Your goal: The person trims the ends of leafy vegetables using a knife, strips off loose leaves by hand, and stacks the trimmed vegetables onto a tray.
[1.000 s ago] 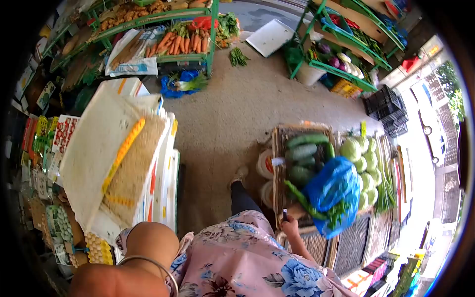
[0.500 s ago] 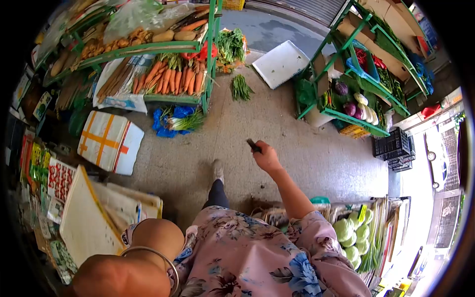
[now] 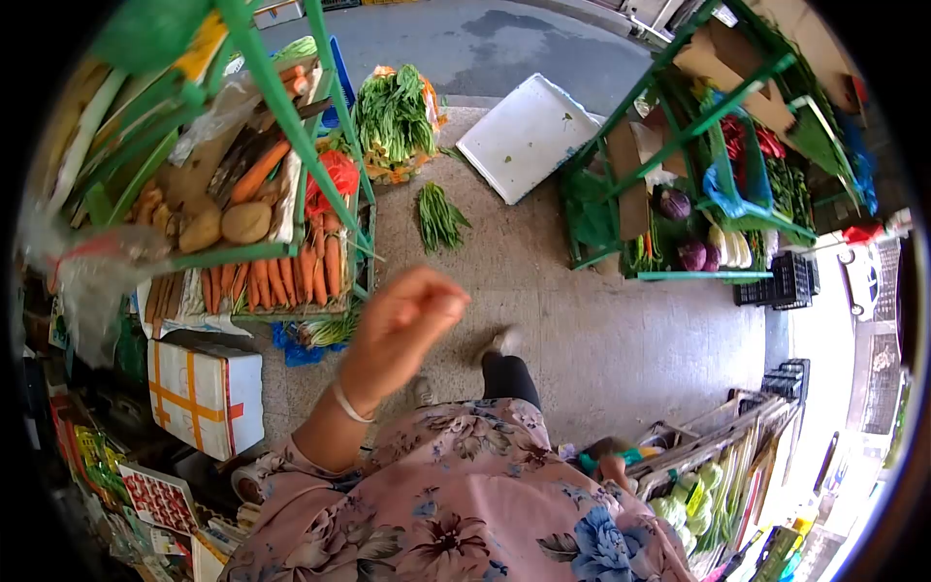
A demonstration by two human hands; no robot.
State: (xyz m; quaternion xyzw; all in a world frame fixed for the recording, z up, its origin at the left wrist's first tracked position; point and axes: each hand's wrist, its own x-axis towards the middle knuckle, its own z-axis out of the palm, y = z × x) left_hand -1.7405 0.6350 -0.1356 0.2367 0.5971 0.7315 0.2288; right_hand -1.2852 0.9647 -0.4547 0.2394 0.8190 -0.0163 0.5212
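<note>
The wearer's arms have traded places: the left hand [image 3: 402, 330], low at the near edge half a second ago, is now raised in front of the body, while the right hand [image 3: 613, 469], then held out ahead with a small dark object, has swung back beside the hip. The shelves also loom larger and the shoes [image 3: 504, 341] show mid-stride, so the work at this moment appears to be walking, not handling produce.

The left fingers are curled in toward the palm, a narrow, slightly blurred grip with nothing visible inside; a pale bangle [image 3: 351, 403] circles the wrist. The right hand is mostly hidden near the wooden crates [image 3: 718, 436] of round, pale green cabbages [image 3: 684, 504]; whether its fingers hold anything, I cannot tell.

Nearest the left hand in view, but apart from it, are orange carrots [image 3: 320, 267], packed side by side on a low shelf of the green rack at left. On the bare floor ahead lies a small bunch of slender dark green stalks [image 3: 441, 217], spreading slightly at its lower end. Beyond it, a white tray [image 3: 524, 141] holds a few leaf scraps.
</note>
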